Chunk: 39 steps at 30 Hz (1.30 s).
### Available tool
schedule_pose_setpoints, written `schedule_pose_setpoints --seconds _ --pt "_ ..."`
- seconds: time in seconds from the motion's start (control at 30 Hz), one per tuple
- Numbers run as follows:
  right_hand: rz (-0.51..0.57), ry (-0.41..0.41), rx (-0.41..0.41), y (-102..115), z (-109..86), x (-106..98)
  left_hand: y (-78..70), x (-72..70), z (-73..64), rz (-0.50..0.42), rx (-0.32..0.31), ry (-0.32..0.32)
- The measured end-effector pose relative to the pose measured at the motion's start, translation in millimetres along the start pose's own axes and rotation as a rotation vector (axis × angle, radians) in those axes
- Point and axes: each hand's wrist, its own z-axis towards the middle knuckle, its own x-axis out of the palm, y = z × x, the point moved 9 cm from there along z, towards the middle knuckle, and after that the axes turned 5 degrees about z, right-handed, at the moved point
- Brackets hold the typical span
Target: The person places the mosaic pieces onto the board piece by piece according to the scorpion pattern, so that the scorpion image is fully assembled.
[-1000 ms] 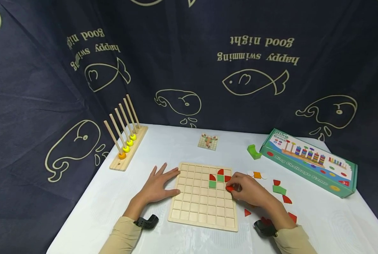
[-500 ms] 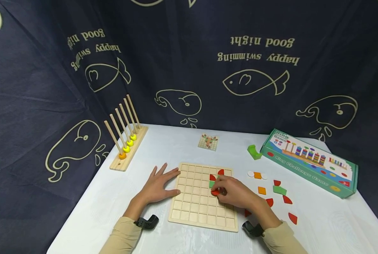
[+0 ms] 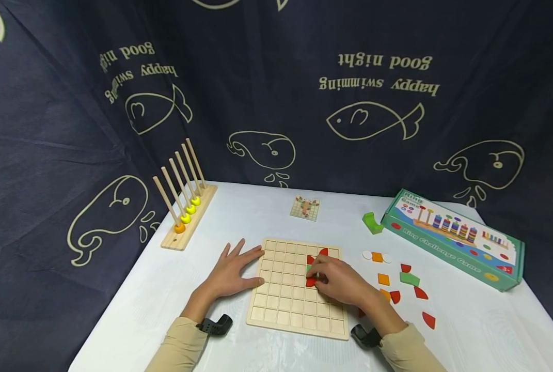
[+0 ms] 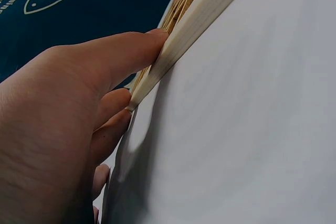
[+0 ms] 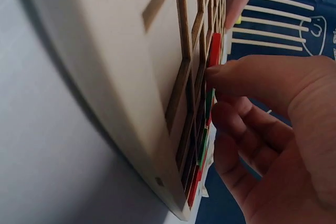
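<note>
A wooden grid board (image 3: 287,305) lies on the white table. My left hand (image 3: 230,274) rests at its left edge with fingers spread, the thumb and fingertips touching the rim. My right hand (image 3: 341,281) is over the board's upper right part and pinches a red quarter-circle piece (image 3: 311,282) at a cell just below a green square. In the right wrist view the thumb presses on this red piece (image 5: 214,51), close over the grid. Other red quarter-circles (image 3: 323,252) sit in cells near the top right; the hand covers part of the green squares.
Right of the board lie loose orange squares (image 3: 383,279), white discs (image 3: 367,255), red quarter-circles (image 3: 428,320) and a green piece (image 3: 409,279). Behind are a pattern card (image 3: 304,208), a bright green block (image 3: 372,223) and a game box (image 3: 453,240). A peg stand (image 3: 190,219) with rings stands at the left.
My right hand has moved left across the board with the red quarter-circle, from the right edge to the cell under the left green square. The left hand has stayed still.
</note>
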Motion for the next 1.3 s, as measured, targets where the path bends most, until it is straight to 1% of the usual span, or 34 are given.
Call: schedule_pose_setpoints --seconds 0.13,0.33,0.5,0.7,0.8,0.87,0.97,1.17,1.3 --pt "-0.035 -0.04 0.008 -0.9 0.5 -1.2 -0.6 -0.1 0.1 -0.008 -0.002 0.003" --pt "-0.063 -0.05 0.042 -3.5 2.4 -2.4 -1.5 -0.5 0.4 -0.007 -0.002 0.005" --pt "-0.046 -0.044 0.051 -5.2 0.9 -6.9 -1.2 0.0 0.5 0.0 -0.004 0.01" --pt "-0.016 -0.047 0.108 -14.5 -5.3 -17.5 -1.1 -1.7 1.8 0.005 0.001 -0.002" --pt "0.001 -0.053 0.121 -19.1 -9.1 -22.8 -0.5 -1.9 1.8 0.002 -0.003 -0.001" --pt "0.001 -0.066 0.12 -22.8 -12.0 -26.8 0.0 -1.7 1.4 -0.005 -0.008 0.004" --pt "0.012 -0.088 0.141 -32.1 -17.3 -34.0 0.5 -1.1 1.1 -0.01 -0.013 0.006" --pt "0.058 -0.106 0.242 -55.4 -31.2 -48.8 -0.2 -0.5 0.5 -0.011 -0.011 0.007" --pt "0.052 -0.129 0.267 -70.2 -39.5 -58.8 0.0 0.2 -0.2 -0.01 -0.012 0.011"
